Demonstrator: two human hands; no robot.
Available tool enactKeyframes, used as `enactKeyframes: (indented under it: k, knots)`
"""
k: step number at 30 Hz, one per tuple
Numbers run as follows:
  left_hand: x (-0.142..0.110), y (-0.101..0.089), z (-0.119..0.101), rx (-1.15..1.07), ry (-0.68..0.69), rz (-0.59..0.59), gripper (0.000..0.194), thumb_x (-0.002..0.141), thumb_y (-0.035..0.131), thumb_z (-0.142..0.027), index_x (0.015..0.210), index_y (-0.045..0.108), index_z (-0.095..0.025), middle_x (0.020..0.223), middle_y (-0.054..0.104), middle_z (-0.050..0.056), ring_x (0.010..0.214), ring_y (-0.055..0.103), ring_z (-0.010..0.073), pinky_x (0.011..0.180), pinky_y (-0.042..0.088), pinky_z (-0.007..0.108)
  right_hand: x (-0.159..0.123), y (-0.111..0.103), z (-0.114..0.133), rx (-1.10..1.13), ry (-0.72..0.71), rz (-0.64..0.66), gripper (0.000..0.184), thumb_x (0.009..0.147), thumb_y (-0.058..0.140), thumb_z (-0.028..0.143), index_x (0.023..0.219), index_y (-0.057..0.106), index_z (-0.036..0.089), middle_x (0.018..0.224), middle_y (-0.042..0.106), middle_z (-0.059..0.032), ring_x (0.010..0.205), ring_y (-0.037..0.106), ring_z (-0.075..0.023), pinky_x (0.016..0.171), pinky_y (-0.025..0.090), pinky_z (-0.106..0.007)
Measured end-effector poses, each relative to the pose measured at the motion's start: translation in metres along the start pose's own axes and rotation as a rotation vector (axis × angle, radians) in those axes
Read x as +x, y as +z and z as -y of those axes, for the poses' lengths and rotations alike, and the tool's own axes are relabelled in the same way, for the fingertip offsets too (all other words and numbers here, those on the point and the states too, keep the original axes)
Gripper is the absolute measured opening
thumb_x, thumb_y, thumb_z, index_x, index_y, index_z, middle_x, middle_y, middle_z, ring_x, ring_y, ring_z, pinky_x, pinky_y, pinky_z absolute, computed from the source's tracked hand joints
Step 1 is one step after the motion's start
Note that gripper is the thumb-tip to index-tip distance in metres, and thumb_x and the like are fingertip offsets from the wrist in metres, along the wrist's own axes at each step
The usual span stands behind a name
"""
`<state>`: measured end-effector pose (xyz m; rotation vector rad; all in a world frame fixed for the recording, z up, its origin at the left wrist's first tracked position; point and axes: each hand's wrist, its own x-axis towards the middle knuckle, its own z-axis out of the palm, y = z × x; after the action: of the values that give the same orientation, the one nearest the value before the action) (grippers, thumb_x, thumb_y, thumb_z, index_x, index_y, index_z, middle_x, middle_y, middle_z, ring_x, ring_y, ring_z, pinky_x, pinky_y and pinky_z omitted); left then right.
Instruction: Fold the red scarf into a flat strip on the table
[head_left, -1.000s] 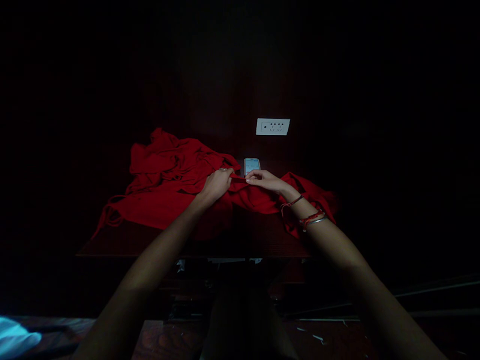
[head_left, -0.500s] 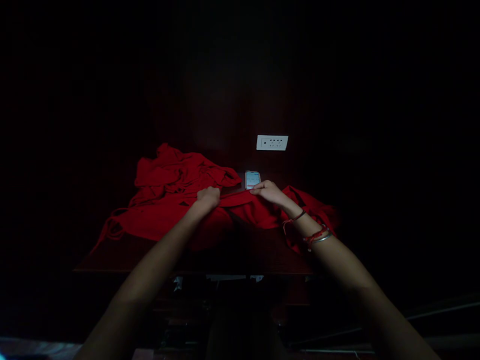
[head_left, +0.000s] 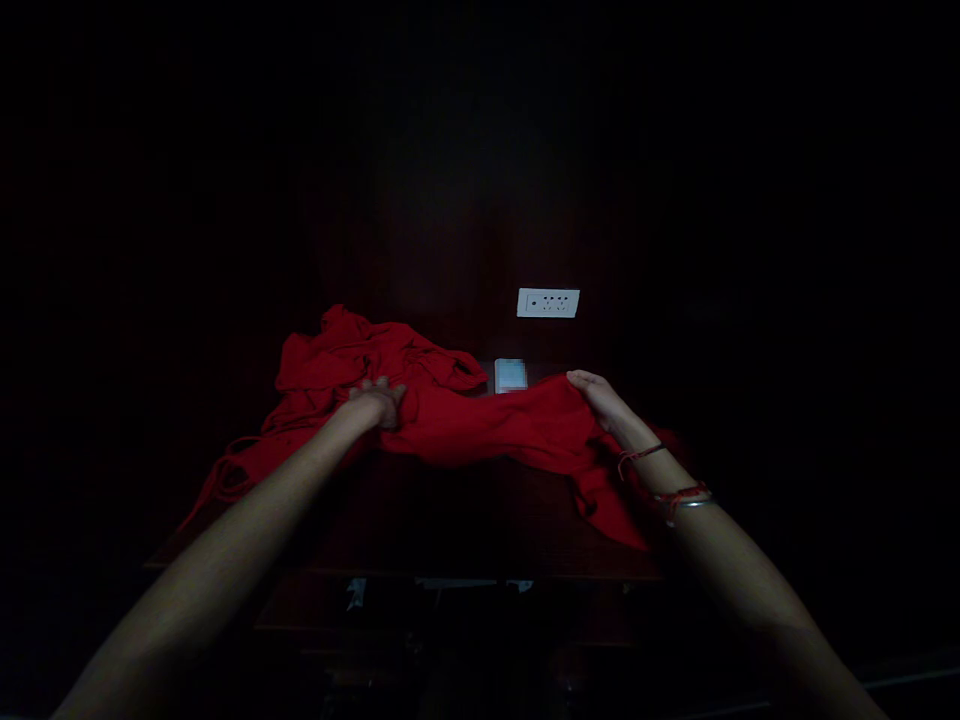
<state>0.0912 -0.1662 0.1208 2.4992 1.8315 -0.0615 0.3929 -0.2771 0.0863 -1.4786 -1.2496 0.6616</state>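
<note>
A red garment [head_left: 480, 425] lies bunched across the dark tabletop, heaped at the left, with cords trailing off that side; its exact kind is unclear. On its left part my left hand [head_left: 377, 403] rests with the fingers spread, pressing on the cloth. My right hand [head_left: 602, 398] pinches the upper edge of the fabric at the right, thumb and fingers closed on it. Between the hands the cloth is drawn out fairly flat, and a further fold hangs down below the right hand.
Behind the cloth lies a phone [head_left: 511, 375] with a lit screen, its lower end close to the fabric. A white wall socket [head_left: 548, 303] is on the dark wall behind. The wooden table's front edge [head_left: 465, 574] runs below, with pale items underneath. Surroundings are very dark.
My hands have moved apart: the left went left and spread open on the cloth, the right went right with the fabric edge. The middle of the garment is now stretched wider and flatter.
</note>
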Motion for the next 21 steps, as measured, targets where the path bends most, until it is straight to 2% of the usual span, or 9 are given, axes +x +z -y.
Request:
enactKeyframes:
  k: [2, 4, 6, 8, 10, 14, 17, 19, 21]
  knots:
    - [-0.010, 0.016, -0.029, -0.047, 0.231, 0.044, 0.083, 0.042, 0.073, -0.034, 0.119, 0.042, -0.026, 0.133, 0.030, 0.014, 0.118, 0.028, 0.0366, 0.088, 0.033, 0.049, -0.002, 0.017, 0.009, 0.036, -0.010, 0.164, 0.030, 0.065, 0.051, 0.047, 0.066, 0.049, 0.018, 0.061, 0.053, 0.0003, 0.055, 0.049, -0.0118, 0.055, 0.041, -0.025]
    - [-0.015, 0.029, -0.059, -0.162, 0.480, -0.017, 0.084, 0.055, 0.064, -0.046, 0.128, 0.028, -0.025, 0.137, 0.022, 0.012, 0.122, 0.023, 0.0313, 0.092, 0.029, 0.045, -0.004, 0.028, 0.026, 0.053, -0.062, 0.361, 0.029, 0.064, 0.055, 0.044, 0.069, 0.055, 0.016, 0.064, 0.056, 0.0004, 0.058, 0.049, -0.0110, 0.057, 0.040, -0.024]
    - [-0.011, 0.038, -0.082, -0.339, 0.713, -0.039, 0.073, 0.063, 0.058, -0.044, 0.127, 0.031, -0.021, 0.132, 0.032, 0.011, 0.118, 0.032, 0.0263, 0.091, 0.032, 0.038, -0.008, 0.029, 0.046, -0.016, -0.132, 0.494, 0.029, 0.066, 0.056, 0.042, 0.071, 0.059, 0.014, 0.066, 0.057, 0.0002, 0.059, 0.049, -0.0103, 0.057, 0.039, -0.023]
    - [-0.002, 0.039, -0.092, -0.513, 0.806, -0.011, 0.044, 0.073, 0.049, -0.037, 0.112, 0.048, -0.017, 0.113, 0.054, 0.008, 0.100, 0.049, 0.0209, 0.083, 0.040, 0.031, -0.011, 0.019, 0.060, -0.120, -0.172, 0.520, 0.031, 0.067, 0.056, 0.042, 0.073, 0.061, 0.013, 0.064, 0.057, 0.0009, 0.056, 0.047, -0.0093, 0.052, 0.036, -0.021]
    - [0.008, 0.032, -0.088, -0.650, 0.787, -0.055, 0.028, 0.077, 0.041, -0.030, 0.093, 0.058, -0.015, 0.092, 0.063, 0.004, 0.085, 0.056, 0.0178, 0.076, 0.043, 0.027, -0.014, 0.005, 0.062, -0.247, -0.179, 0.518, 0.031, 0.065, 0.058, 0.042, 0.075, 0.062, 0.013, 0.061, 0.056, 0.0019, 0.053, 0.046, -0.0089, 0.049, 0.034, -0.021]
    - [0.014, -0.009, -0.054, -0.851, 0.642, -0.364, 0.026, 0.076, 0.040, -0.029, 0.084, 0.059, -0.013, 0.083, 0.063, 0.002, 0.080, 0.055, 0.0164, 0.072, 0.044, 0.026, -0.017, -0.005, 0.032, -0.569, -0.158, 0.387, 0.021, 0.063, 0.062, 0.034, 0.069, 0.064, 0.014, 0.062, 0.057, 0.0003, 0.058, 0.049, -0.0115, 0.056, 0.037, -0.023]
    - [0.008, -0.052, -0.023, -0.952, 0.517, -0.595, 0.030, 0.079, 0.037, -0.032, 0.091, 0.056, -0.012, 0.080, 0.060, 0.002, 0.073, 0.053, 0.0137, 0.066, 0.044, 0.025, -0.018, 0.018, 0.006, -0.591, -0.282, 0.250, 0.027, 0.066, 0.060, 0.034, 0.087, 0.062, 0.017, 0.083, 0.058, -0.0040, 0.073, 0.052, -0.0148, 0.069, 0.040, -0.027]
    - [0.001, -0.077, -0.001, -0.922, 0.455, -0.688, 0.030, 0.078, 0.039, -0.034, 0.088, 0.056, -0.012, 0.075, 0.058, 0.001, 0.067, 0.052, 0.0121, 0.061, 0.043, 0.023, -0.016, 0.039, -0.001, -0.548, -0.376, 0.184, 0.044, 0.067, 0.059, 0.037, 0.106, 0.053, 0.019, 0.100, 0.052, -0.0074, 0.088, 0.050, -0.0183, 0.078, 0.039, -0.032]
    - [-0.006, -0.095, 0.022, -0.841, 0.398, -0.759, 0.030, 0.078, 0.040, -0.037, 0.085, 0.057, -0.013, 0.069, 0.055, 0.000, 0.062, 0.050, 0.0113, 0.056, 0.042, 0.021, -0.010, 0.056, -0.001, -0.532, -0.429, 0.028, 0.054, 0.070, 0.056, 0.039, 0.117, 0.044, 0.017, 0.111, 0.044, -0.0116, 0.101, 0.044, -0.0222, 0.086, 0.035, -0.037]
